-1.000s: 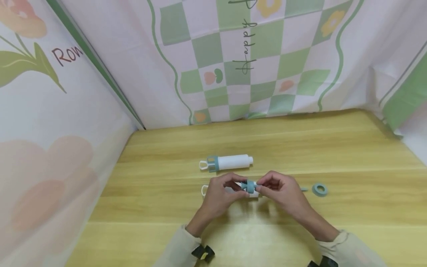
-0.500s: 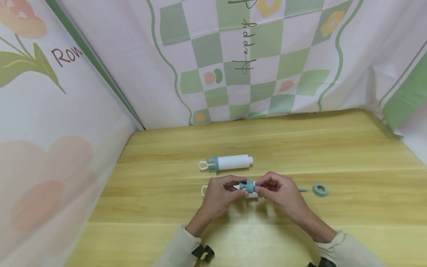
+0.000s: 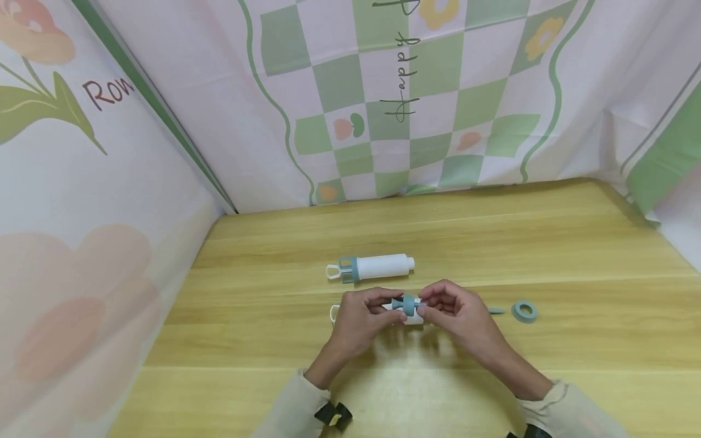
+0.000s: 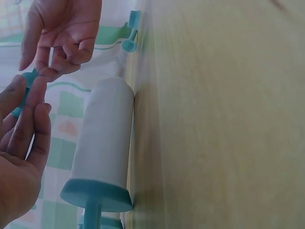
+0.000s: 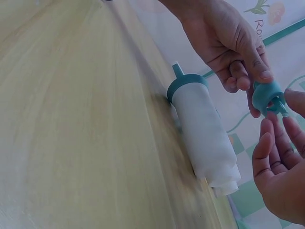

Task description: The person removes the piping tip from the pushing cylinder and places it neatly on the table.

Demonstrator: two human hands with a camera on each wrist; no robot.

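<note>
Both hands hold a small teal cap-like piece (image 3: 408, 305) with a ring and a narrow stem, just above the table. My left hand (image 3: 358, 319) pinches its left side between thumb and fingers. At its right end, the thumb and fingertips of my right hand (image 3: 462, 313) pinch the stem. Beneath the hands lies a white syringe-like tube (image 4: 105, 133) with a teal collar; the hands hide most of it in the head view. Farther back, a similar tube (image 3: 383, 266) with a white loop handle lies on its side.
To the right of the right hand lie a teal ring (image 3: 524, 311) and a slim teal piece (image 3: 496, 310), partly hidden by that hand. The wooden table (image 3: 246, 340) meets a patterned cloth (image 3: 432, 121) at the back and another printed cloth (image 3: 109, 201) on the left.
The teal piece has shifted slightly left between the fingers, and more of its stem shows beside the right fingertips. Both hands stay nearly in place; the tubes and ring lie as before.
</note>
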